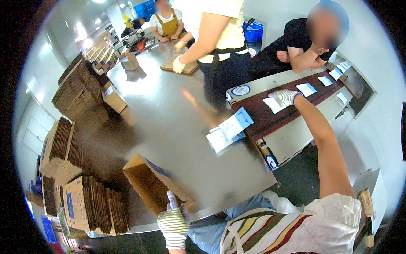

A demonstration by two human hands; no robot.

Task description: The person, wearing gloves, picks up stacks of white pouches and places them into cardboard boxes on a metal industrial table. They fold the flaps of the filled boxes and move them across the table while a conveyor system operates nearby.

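My left hand (174, 222), in a striped knit glove, grips the near edge of an open cardboard box (154, 186) at the table's front edge; the part of the box I can see into holds nothing. Stretched out to the right, my gloved right hand (287, 97) lies over a white and blue packet (273, 104) on the dark red conveyor belt (264, 120). Its fingers rest on the packet, but whether they close round it I cannot tell. Several similar packets, such as this packet (306, 89), lie farther up the belt. A small pile of packets (230, 129) sits where belt meets table.
Stacks of flattened cartons (91, 205) line the table's left side. On the metal table (169, 114) stand formed boxes (114, 99). A co-worker in pale yellow handles a flat carton (179, 65); another person in black (292, 46) leans beside the belt, and a third stands at the far end.
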